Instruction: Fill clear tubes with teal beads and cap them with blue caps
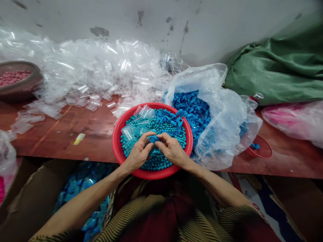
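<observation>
A red bowl (118, 148) sits at the table's near edge, filled with small teal beads (156, 161), a few blue caps (174, 118) and some clear little bags (143, 112). Both hands meet over the bowl. My left hand (138, 153) and my right hand (171, 149) pinch a small blue piece (153, 138) between their fingertips, along with what seems a clear bag. Both hands' fingers are curled in.
A heap of clear little bags (101, 74) covers the table's back left. A plastic sack of blue caps (194, 107) lies right of the bowl. A brown bowl of pink beads (15, 79), green cloth (277, 67), a pink bag (295, 121), a small red basket (262, 149) and a box of blue packets (80, 188) surround them.
</observation>
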A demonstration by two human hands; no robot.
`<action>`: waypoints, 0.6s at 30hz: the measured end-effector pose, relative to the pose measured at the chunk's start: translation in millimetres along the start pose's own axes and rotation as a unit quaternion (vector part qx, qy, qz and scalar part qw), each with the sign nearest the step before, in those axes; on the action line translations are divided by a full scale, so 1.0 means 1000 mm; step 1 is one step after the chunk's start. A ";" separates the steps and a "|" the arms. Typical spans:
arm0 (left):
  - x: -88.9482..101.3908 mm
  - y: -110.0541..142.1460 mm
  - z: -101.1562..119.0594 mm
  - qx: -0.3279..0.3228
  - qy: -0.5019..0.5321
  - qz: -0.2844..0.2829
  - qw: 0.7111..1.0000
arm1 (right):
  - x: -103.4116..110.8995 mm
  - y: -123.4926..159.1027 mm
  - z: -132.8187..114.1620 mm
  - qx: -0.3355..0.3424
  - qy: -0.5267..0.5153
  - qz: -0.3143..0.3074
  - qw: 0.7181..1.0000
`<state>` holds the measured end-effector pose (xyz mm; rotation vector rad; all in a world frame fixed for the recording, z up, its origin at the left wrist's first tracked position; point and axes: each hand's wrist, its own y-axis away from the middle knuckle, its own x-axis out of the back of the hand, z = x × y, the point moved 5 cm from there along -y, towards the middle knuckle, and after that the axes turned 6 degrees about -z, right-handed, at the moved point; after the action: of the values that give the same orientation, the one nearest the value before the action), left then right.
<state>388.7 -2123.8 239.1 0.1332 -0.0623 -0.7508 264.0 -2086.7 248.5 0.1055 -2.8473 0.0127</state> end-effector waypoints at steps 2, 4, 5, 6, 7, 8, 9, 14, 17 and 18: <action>0.001 -0.002 0.002 0.003 -0.002 0.002 1.000 | -0.006 0.003 -0.005 0.037 0.085 -0.014 0.996; 0.001 -0.003 0.003 0.006 0.001 0.007 1.000 | -0.014 0.006 -0.008 0.058 0.168 -0.028 0.984; 0.001 -0.004 0.004 0.006 -0.002 0.014 1.000 | -0.017 0.006 -0.008 0.060 0.207 -0.031 0.976; 0.001 -0.005 0.004 0.004 -0.009 0.022 1.000 | -0.020 0.006 -0.008 0.054 0.242 -0.029 0.968; 0.001 -0.005 0.005 0.001 -0.018 0.030 0.999 | -0.022 0.005 -0.008 0.046 0.272 -0.023 0.961; 0.000 -0.006 0.005 -0.002 -0.025 0.034 0.999 | -0.024 0.005 -0.007 0.040 0.293 -0.013 0.955; -0.001 -0.006 0.006 -0.006 -0.027 0.038 0.999 | -0.025 0.005 -0.007 0.040 0.307 -0.002 0.951; -0.009 -0.005 0.006 0.000 0.027 0.064 0.998 | -0.029 0.005 -0.007 0.095 0.330 0.042 0.938; -0.012 -0.005 0.003 0.022 0.054 0.087 0.995 | -0.030 0.005 -0.006 0.081 0.350 0.050 0.932; -0.013 -0.005 0.001 0.030 0.057 0.091 0.994 | -0.030 0.005 -0.005 0.068 0.357 0.046 0.931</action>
<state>375.6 -2119.1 239.1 0.2250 0.0114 -0.5579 293.9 -2079.3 245.1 -0.0066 -2.1155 0.2207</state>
